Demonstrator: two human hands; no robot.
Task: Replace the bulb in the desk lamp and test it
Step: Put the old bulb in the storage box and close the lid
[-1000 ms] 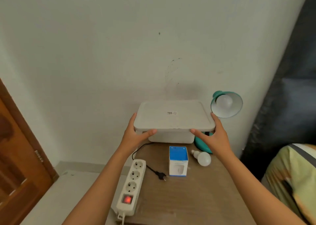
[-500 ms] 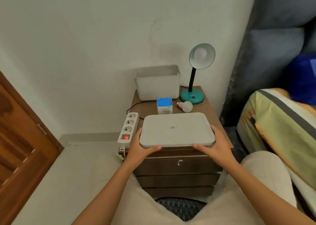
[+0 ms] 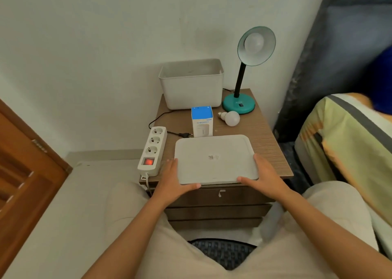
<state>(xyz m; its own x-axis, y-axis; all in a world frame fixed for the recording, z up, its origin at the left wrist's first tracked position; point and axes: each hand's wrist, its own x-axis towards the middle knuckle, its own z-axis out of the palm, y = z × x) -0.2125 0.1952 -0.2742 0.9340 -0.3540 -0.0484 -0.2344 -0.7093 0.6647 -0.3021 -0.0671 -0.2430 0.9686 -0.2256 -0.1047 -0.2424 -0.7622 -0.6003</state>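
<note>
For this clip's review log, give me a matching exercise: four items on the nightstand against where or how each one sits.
Items
1. flat white plastic lid
2. loose white bulb
3. black two-pin plug
4. red rocker switch

States
A. lit, on the white power strip
B. lying unplugged beside the strip
C. on its side before the teal lamp base
D. held at both ends by the left hand and right hand

Pairs: 1-D, 2-C, 3-B, 4-A

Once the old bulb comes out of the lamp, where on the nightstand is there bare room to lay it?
Best patch: the right strip of the nightstand, between the lid and the right edge, in front of the lamp base. The middle is crowded: blue box, spare bulb, plug. The power strip fills the left edge; the bin fills the back.
</note>
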